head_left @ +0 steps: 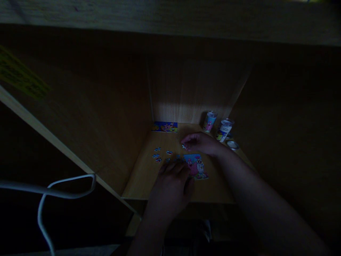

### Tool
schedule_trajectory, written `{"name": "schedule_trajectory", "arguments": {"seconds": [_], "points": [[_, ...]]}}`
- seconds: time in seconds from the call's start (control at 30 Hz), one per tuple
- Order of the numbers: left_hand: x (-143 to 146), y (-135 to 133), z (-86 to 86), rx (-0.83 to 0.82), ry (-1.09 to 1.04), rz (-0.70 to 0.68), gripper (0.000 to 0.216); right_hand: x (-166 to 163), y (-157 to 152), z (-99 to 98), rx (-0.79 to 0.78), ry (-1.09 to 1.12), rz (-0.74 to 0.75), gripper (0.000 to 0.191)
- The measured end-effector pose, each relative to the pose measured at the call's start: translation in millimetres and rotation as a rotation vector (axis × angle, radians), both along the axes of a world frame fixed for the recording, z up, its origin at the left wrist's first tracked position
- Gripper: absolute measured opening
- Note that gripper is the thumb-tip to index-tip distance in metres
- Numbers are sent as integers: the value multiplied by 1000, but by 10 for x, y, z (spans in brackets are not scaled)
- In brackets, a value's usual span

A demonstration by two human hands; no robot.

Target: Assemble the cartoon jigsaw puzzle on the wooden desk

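Note:
A partly joined cartoon jigsaw puzzle [195, 166] lies on the wooden shelf, with a pink figure and a white-clad figure on it. Between thumb and fingertips, my right hand [201, 143] pinches a small puzzle piece [183, 146] just beyond the puzzle's far edge. My left hand [173, 181] lies palm down with fingers stretched forward, beside the puzzle's left edge and partly covering it. Whatever is under that palm is hidden. Several loose puzzle pieces [158, 160] are scattered to the left, and another loose piece [169, 152] sits beyond my left fingers.
A cartoon picture card [164, 127] rests by the back wall. At the back right stand two cartoon-printed cans [210, 121], with round lids [232, 145] beside them. Wooden side panels [128, 106] enclose the shelf. A white cable [66, 195] hangs at the left. The light is dim.

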State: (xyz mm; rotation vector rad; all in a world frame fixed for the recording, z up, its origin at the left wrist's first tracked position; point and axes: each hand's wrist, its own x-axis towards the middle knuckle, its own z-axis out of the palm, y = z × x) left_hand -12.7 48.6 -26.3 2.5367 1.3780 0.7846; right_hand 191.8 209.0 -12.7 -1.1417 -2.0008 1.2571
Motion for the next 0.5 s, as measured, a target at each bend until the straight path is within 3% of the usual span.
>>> {"name": "schedule_trajectory", "arguments": {"seconds": [0.13, 0.33, 0.5], "points": [[3, 1, 15, -6, 8, 0, 22, 36, 19, -8, 15, -83, -21, 24], [10, 0, 9, 5, 5, 3, 22, 58, 11, 0, 206, -285, -19, 14], [6, 0, 9, 4, -5, 7, 22, 127, 19, 54, 332, -534, -156, 16]]}}
